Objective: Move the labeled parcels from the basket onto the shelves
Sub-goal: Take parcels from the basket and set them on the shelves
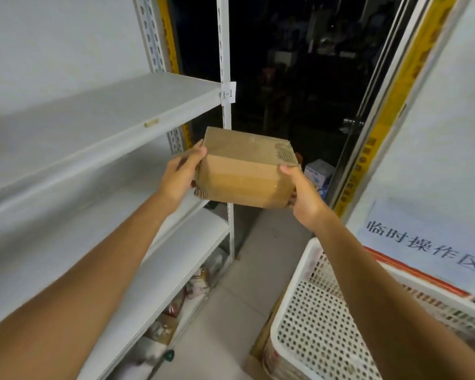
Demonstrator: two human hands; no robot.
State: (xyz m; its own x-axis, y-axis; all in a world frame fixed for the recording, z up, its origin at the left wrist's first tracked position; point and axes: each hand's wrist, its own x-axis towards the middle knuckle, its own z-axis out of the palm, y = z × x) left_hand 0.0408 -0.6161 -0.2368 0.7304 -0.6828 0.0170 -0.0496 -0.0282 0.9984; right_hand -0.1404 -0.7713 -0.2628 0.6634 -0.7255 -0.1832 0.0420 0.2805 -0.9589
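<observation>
A brown cardboard parcel (244, 171) sealed with clear tape hangs in the air in front of the white shelf unit (99, 124). My left hand (180, 176) grips its left end and my right hand (303, 194) grips its right end. The parcel sits just off the right front corner of the shelves, between the top and middle boards. The white perforated basket (310, 319) stands at the lower right, below my right forearm. No label shows on the parcel's visible faces.
A white upright (226, 111) with a paper tag "A-1" (228, 93) stands behind the parcel. The bottom shelf holds several bags and packets (192, 292). A paper sign (425, 242) hangs on the right wall. A dark glass door lies beyond.
</observation>
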